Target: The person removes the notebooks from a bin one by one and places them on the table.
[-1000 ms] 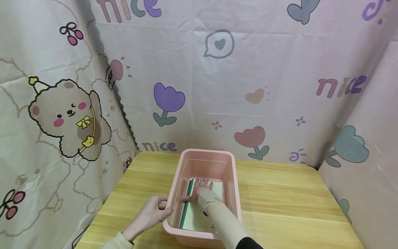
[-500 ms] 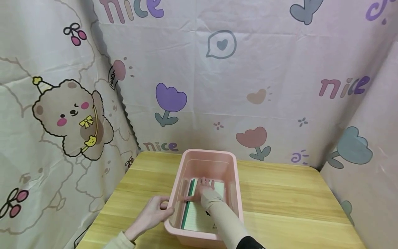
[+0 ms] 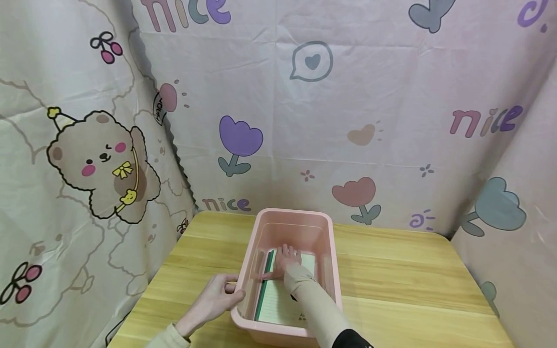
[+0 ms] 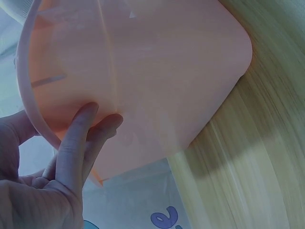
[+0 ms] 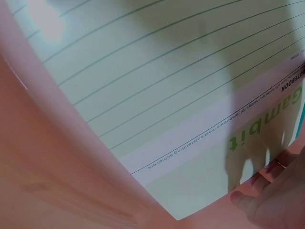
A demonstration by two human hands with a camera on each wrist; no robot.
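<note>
A pink plastic bin (image 3: pixel 278 334) stands on the table in the head view. Flat on its bottom lies a notebook (image 3: pixel 276 308) with a pale lined cover and a green spine at the left; the right wrist view reads "Gambit" on the cover (image 5: pixel 167 90). My left hand (image 3: pixel 217 297) grips the bin's left rim, thumb over the edge and fingers against the outer wall, as the left wrist view shows (image 4: pixel 52 183). Inside the bin, my right hand (image 3: pixel 285 263) is spread at the notebook's far end, fingertips by its edge (image 5: pixel 276 193). The right forearm hides part of the cover.
The wooden table (image 3: pixel 404 285) extends on both sides of the bin. A printed cloth (image 3: pixel 304 111) hangs behind the table and along its left and right sides. The bin's walls surround the right hand.
The head view has shifted slightly, so everything appears a little further right. Both hands keep nearly the same places on the bin and notebook.
</note>
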